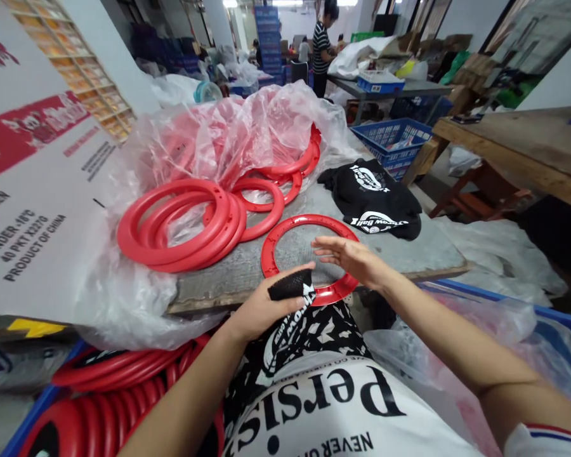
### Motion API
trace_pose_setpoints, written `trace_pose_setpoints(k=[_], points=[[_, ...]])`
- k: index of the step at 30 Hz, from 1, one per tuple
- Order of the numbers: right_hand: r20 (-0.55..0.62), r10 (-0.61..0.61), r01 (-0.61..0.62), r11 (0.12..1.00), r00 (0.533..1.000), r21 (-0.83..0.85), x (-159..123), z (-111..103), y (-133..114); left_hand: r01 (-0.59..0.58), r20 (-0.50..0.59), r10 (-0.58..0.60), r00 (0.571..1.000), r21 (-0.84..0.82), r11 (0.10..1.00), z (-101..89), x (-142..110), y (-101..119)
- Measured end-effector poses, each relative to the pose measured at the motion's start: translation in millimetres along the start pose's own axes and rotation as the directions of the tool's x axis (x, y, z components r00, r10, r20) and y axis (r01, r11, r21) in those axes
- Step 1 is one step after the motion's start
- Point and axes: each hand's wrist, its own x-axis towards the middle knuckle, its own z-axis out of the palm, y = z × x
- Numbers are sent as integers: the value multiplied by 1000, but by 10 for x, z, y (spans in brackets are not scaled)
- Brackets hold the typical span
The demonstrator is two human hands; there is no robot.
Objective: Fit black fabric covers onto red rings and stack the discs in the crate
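Note:
My left hand (259,308) is closed on a black mesh fabric piece (290,285) with white lettering, which hangs down toward my lap. Over the right side of a red plastic ring (309,219), my right hand (354,257) is held with its fingers stretched out and nothing in them. The ring lies at the table's front edge, its ribbed inner side facing up. Beyond it to the right sits a pile of black printed fabric pieces (385,200). Stacked red rings (171,254) lie to the left of the single ring.
Clear plastic bagging (276,105) covers more red rings at the back of the table (204,289). A printed carton (23,209) stands at left. Black-filled red rings (76,412) are below left. Blue crates (390,136) stand behind, and a person (321,47) works farther back.

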Motion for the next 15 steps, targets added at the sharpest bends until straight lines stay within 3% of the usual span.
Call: trace_pose_setpoints(k=[4, 6, 9, 12, 15], points=[[208, 96, -88, 995, 973, -48, -43, 175, 56, -31, 103, 20, 994, 105, 994, 49, -41, 104], [214, 161, -151, 986, 963, -64, -74, 206, 35, 5, 117, -16, 993, 99, 995, 65, -60, 129], [101, 188, -185, 982, 977, -40, -113, 169, -21, 52, 128, -62, 990, 82, 995, 66, -45, 114], [-40, 164, -167, 983, 986, -79, -23, 66, -65, 38, 77, -45, 996, 96, 995, 4, 134, 36], [-232, 107, -185, 920, 967, -346, 277, -96, -34, 74, -59, -59, 997, 310, 948, -153, 508, -80]])
